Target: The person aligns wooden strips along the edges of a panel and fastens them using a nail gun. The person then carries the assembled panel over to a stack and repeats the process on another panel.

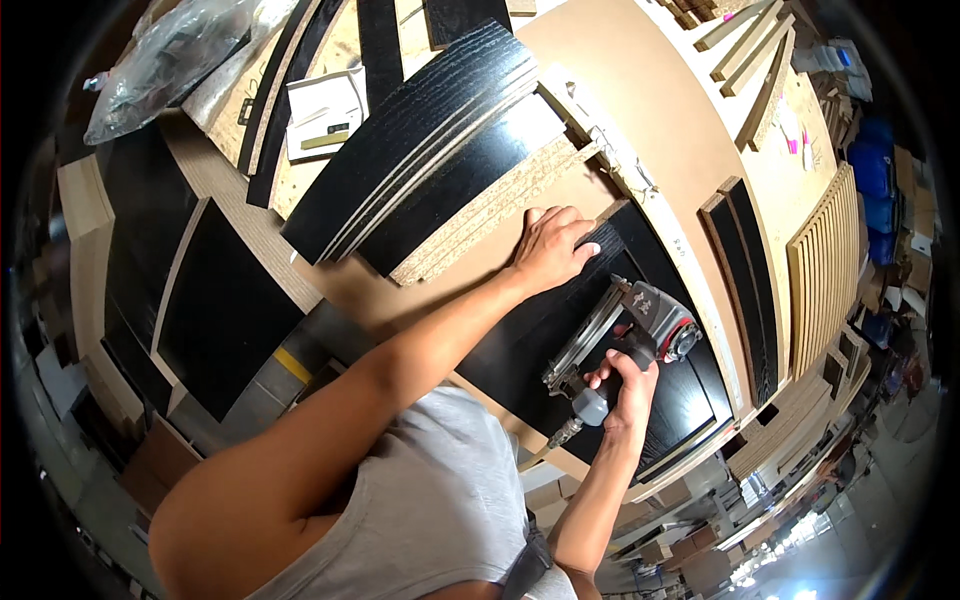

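Observation:
My right hand (626, 390) grips the handle of a grey pneumatic nail gun (625, 330) that rests on a black wood-grain panel (530, 340). An air fitting sticks out below the handle. My left hand (552, 245) lies flat, fingers curled over the upper edge of that black panel where it meets a brown fibreboard sheet (640, 110). Just left of that hand is the raw chipboard edge of a stack of black boards (440, 170).
More black panels (215, 310) lean at the left. A white box (325, 112) and a clear plastic bag (165, 60) lie at the upper left. Wooden strips (750, 50) sit on the bench at the top right, a slatted panel (825, 265) farther right.

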Demonstrator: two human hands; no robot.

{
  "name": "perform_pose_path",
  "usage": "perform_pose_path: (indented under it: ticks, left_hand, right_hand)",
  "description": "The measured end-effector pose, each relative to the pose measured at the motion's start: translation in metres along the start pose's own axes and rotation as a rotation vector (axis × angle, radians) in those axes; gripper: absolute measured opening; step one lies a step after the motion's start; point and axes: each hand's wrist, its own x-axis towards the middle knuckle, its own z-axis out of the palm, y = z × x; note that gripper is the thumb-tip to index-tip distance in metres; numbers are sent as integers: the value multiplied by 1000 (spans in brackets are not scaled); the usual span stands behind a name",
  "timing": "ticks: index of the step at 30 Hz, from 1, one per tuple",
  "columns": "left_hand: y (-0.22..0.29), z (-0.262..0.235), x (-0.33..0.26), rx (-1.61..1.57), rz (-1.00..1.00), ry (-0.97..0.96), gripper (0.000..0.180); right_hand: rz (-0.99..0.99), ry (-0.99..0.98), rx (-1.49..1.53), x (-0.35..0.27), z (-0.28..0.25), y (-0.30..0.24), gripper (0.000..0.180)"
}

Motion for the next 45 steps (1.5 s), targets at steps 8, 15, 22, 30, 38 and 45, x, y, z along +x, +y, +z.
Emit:
perform_pose_path:
  ticks: [8,15,22,30,38,45]
  left_hand:
    - [-2,3,0,3,7,35,33]
    - [-1,3,1,7,5,33,32]
    - [0,2,0,-4,1,32,33]
    - [-2,2,1,15,16,31,33]
    - [-1,3,1,15,18,27,33]
    - [1,3,0,14,22,34,32]
  right_hand:
    - [10,-58,-58,10,12,-13,38]
    - [18,-41,-55,11,13,-14,39]
    - [4,-39,-44,8,13,-13,39]
    - [-7,-40,-88,12,14,-12,39]
    - [-4,-50,-78,13,15,-12,41]
    - [-47,-35,-72,7,9,-18,45]
